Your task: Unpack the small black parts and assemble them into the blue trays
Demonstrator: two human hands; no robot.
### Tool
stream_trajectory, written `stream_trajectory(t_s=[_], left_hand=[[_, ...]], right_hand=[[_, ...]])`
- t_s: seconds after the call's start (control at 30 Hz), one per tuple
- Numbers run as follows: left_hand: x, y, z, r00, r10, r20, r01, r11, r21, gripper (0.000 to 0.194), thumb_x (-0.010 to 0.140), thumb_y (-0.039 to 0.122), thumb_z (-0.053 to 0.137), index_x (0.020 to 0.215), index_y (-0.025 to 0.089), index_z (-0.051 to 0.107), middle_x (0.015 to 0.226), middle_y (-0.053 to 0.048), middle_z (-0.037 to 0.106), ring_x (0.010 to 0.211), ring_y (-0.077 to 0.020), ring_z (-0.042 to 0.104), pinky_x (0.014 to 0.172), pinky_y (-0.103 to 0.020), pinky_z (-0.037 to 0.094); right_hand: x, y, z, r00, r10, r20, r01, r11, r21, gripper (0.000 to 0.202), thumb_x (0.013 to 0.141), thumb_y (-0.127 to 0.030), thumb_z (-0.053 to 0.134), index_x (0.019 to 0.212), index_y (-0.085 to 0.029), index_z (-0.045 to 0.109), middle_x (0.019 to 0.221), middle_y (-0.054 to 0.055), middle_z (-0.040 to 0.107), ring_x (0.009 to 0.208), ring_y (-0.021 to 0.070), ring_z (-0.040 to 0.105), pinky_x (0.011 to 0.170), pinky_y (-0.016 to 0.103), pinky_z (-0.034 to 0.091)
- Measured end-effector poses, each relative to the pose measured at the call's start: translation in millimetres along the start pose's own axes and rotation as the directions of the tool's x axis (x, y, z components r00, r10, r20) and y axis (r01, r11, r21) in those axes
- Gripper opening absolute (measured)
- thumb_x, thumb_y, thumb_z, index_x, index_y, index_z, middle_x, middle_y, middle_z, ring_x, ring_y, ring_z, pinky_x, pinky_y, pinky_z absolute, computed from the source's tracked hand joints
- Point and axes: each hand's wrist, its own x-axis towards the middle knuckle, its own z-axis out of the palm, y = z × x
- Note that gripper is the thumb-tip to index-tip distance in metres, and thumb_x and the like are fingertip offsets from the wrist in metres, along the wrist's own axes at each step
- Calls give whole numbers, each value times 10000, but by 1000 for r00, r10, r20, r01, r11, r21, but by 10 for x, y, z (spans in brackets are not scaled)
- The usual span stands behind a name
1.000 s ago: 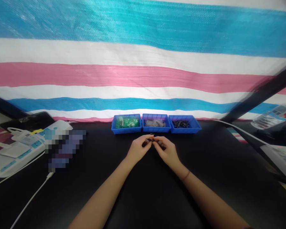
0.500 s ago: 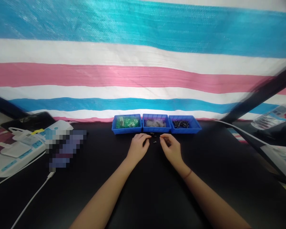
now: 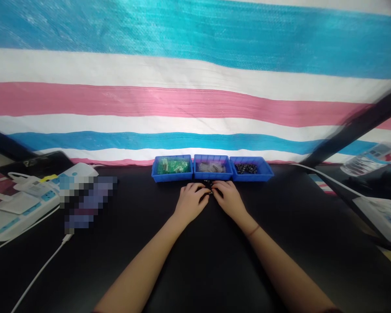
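Note:
My left hand [image 3: 189, 202] and my right hand [image 3: 228, 199] rest low over the black table, fingertips almost meeting. Both have thumb and fingers curled in a pinch around a tiny dark-and-metallic part [image 3: 210, 191], too small to name and partly hidden by the fingers. Just beyond the fingertips lie a few more small dark pieces [image 3: 207, 182], in front of the middle blue bin [image 3: 213, 176]. That bin holds clear plastic bags with small items. Green-looking bagged pieces fill the left blue bin [image 3: 172, 177], and small black cylindrical parts lie in the right blue bin [image 3: 253, 177].
At the left are a white power strip [image 3: 19, 219] with plugs, a pixelated phone-like object [image 3: 91, 202] and a white cable [image 3: 41, 271]. To the right stand another white power strip [image 3: 379, 217] and a clear plastic package [image 3: 371, 160]. A striped sheet [image 3: 195, 102] hangs behind.
My right hand has moved left, toward my left hand, and the fingertips have closed in on the small part lying between them. My left hand has shifted slightly right.

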Motion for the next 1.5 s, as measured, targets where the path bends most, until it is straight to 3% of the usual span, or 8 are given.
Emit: stream_trajectory(t_s=[0.23,0.43,0.57,0.77,0.9,1.03,1.2,1.5], left_hand=[[6,5,32,1000,23,-2,-23,999,33,188,890,263,585,1058,272,668,1086,-38,651,1031,-238,544,820,-383,390],[4,-1,37,1000,10,-18,-9,1000,27,137,893,259,584,993,241,676,1061,-40,662,1012,-230,557,816,-379,397],[7,-6,28,1000,2,-26,-2,1000,5,139,895,256,580,991,235,680,1053,-42,669,1014,-231,566,826,-380,411],[33,-49,-20,999,-32,-33,23,972,-235,165,932,264,526,1011,224,665,998,-27,705,916,-196,637,840,-347,465],[36,-48,-46,999,-17,-47,-2,924,-383,160,924,276,539,1013,229,664,997,-21,705,919,-187,653,850,-320,498],[34,-35,-62,998,-25,-51,0,901,-434,180,934,271,515,1026,223,662,1003,-29,698,932,-184,652,857,-311,509],[38,-30,-88,996,-39,-77,-3,878,-478,193,937,247,507,1057,222,656,1025,-27,693,957,-173,649,873,-297,510],[41,-13,-96,997,-59,-59,22,866,-500,209,915,239,545,1096,226,648,971,-21,675,873,-158,643,779,-267,518]], right_hand=[[14,-21,-31,999,22,-40,-20,998,55,241,843,-84,506,992,-204,652,965,80,652,887,243,585,814,395,488],[-42,-91,-89,995,-41,94,35,997,70,165,830,-143,576,953,-203,667,914,66,648,860,227,596,792,377,499],[-52,-95,-74,995,-20,98,9,994,105,128,862,-166,556,921,-197,665,895,66,660,837,217,608,775,369,504],[-78,-160,-83,985,168,22,-165,921,354,168,865,-318,593,973,-202,647,787,20,666,650,159,592,587,276,487],[-78,-223,-93,981,192,20,-185,899,397,126,843,-310,623,909,-206,649,696,-7,605,594,138,539,543,257,459],[-78,-237,-83,977,209,36,-203,871,448,127,840,-295,632,930,-206,648,752,9,640,622,144,573,576,268,492],[-86,-201,-57,969,228,94,-240,787,569,209,857,-282,614,1050,-205,630,938,56,701,802,193,673,724,330,559],[-95,-153,-29,962,240,133,-270,738,619,184,875,-280,607,1037,-202,647,956,59,704,860,209,680,757,344,566]])
